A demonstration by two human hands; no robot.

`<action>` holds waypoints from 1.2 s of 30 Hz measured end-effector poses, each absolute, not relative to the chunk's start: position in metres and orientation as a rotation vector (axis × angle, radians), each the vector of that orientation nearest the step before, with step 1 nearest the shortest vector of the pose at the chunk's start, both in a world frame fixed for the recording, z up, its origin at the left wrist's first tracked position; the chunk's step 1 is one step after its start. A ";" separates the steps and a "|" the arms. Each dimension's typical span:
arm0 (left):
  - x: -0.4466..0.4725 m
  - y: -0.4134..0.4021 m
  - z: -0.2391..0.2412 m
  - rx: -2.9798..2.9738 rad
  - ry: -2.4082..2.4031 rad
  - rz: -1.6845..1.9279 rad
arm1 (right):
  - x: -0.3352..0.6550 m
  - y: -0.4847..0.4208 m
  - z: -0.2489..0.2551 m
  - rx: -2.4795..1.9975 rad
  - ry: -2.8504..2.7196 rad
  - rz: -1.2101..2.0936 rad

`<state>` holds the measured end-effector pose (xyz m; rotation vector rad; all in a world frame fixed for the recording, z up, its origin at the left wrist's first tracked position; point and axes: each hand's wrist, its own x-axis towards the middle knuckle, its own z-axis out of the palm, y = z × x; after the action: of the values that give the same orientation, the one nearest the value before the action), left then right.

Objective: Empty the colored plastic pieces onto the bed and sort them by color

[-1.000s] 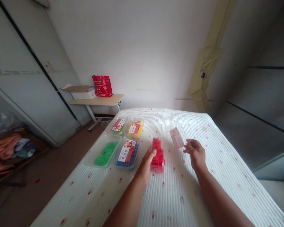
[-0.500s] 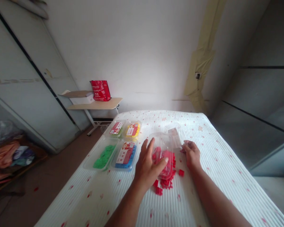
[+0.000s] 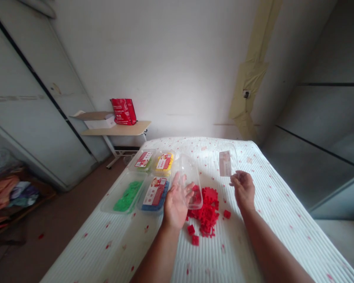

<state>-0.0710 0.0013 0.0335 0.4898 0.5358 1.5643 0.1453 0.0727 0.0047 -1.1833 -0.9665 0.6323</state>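
Tipping left, the clear tub (image 3: 191, 169) has swung off the red pile (image 3: 208, 212), which now lies mostly uncovered on the patterned cloth (image 3: 224, 261). Most of the tub's pieces look to be out, I judge; some red shows at its lower end, and I cannot tell whether that is inside or behind the plastic. One red block (image 3: 227, 214) sits just right of the pile, two more at its near left edge.

Left of the pile, the left hand (image 3: 177, 202) is turned palm-up, fingers loosely spread against the tub; how firmly they grip is unclear. Right of it, the right hand (image 3: 243, 190) pinches the near corner of a clear lid (image 3: 233, 157), which stands more upright than a moment ago.

Its label (image 3: 225, 164) shows pale, without readable words. Left of the pile, the blue tub (image 3: 150, 209) wears a red-and-white label with a picture and small print, illegible here. Far beyond the pile's left, a red bag (image 3: 124, 112) bears white writing, also too small to read.
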 end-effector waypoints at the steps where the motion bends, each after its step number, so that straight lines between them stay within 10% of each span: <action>1: -0.073 0.002 0.032 0.455 0.507 1.557 | 0.147 0.074 0.003 -1.171 -0.924 0.662; 16: -0.081 0.000 0.025 0.295 0.350 1.429 | 0.178 0.084 -0.005 -1.434 -0.785 0.703; 26: -0.077 0.000 0.022 0.327 0.350 1.380 | 0.193 0.083 0.000 -1.735 -1.457 -0.209; 36: -0.072 -0.001 0.022 0.297 0.351 1.419 | 0.117 0.004 0.093 -0.946 -2.167 1.093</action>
<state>-0.0718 -0.0012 0.0219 0.2969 0.3513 1.4189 0.1171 0.0043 0.0926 -0.9456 -2.1667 1.0931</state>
